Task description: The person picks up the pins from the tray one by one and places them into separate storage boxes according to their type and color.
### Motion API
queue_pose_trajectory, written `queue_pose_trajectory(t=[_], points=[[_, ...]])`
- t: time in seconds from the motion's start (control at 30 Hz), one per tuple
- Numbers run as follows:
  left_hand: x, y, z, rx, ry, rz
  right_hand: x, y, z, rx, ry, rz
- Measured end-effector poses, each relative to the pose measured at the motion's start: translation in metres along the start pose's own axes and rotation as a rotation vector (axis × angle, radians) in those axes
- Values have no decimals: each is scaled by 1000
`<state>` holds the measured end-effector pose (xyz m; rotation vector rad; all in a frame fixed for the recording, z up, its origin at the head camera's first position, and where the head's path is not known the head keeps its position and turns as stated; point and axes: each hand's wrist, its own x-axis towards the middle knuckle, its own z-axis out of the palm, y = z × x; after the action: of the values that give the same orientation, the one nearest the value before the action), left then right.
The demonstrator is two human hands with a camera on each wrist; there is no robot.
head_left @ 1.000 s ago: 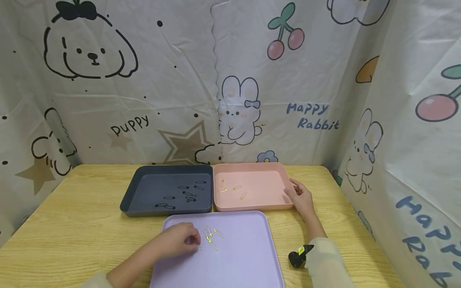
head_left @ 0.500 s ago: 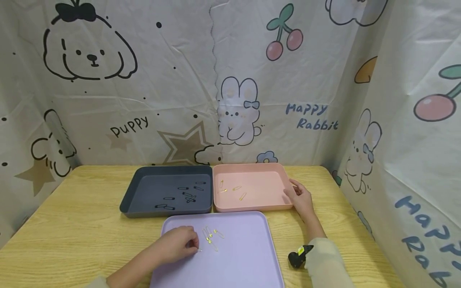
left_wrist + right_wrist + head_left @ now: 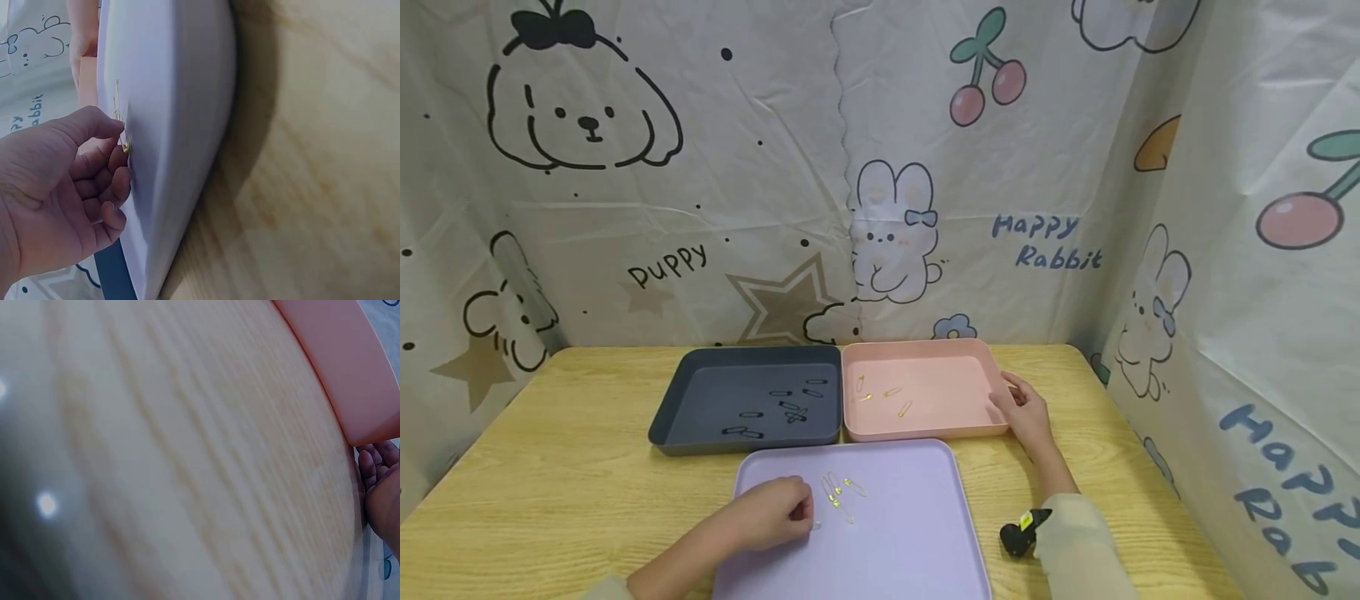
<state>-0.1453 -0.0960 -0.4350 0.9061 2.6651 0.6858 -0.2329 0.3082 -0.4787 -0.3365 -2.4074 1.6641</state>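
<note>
My left hand (image 3: 775, 512) is over the left part of the lilac tray (image 3: 910, 550), thumb and fingertips together at the end of a small safety pin (image 3: 817, 525). In the left wrist view a gold clasp (image 3: 125, 148) shows by the thumb tip of that hand (image 3: 69, 181); the fingers are curled. Right of it, several gold safety pins (image 3: 837, 492) lie close together on the lilac tray. My right hand (image 3: 1028, 417) grips the right side of the pink tray (image 3: 955, 429), which holds several gold safety pins (image 3: 892, 392). Its fingers are partly hidden.
A dark grey tray (image 3: 700, 375) with several black safety pins (image 3: 796, 415) stands left of the pink one, side by side. A black device with a yellow label (image 3: 1019, 533) sits at the right sleeve. A printed curtain (image 3: 760, 167) backs the wooden table (image 3: 550, 467).
The left fingers have drawn closer together around the small pin, and that hand has shifted slightly down and left. The right hand stays at the pink tray.
</note>
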Motion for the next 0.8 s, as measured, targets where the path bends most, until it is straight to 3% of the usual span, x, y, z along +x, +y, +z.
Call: queue_pose_trajectory(t=[0.23,0.47,0.8], points=[[10,3,-9,6,54,31,4,5,0,23,-2,-20],[28,8,-25,-24,62,46,4,5,-1,21,-13,-13],[53,14,-40,-36,89,8,5,8,0,22,-9,-7]])
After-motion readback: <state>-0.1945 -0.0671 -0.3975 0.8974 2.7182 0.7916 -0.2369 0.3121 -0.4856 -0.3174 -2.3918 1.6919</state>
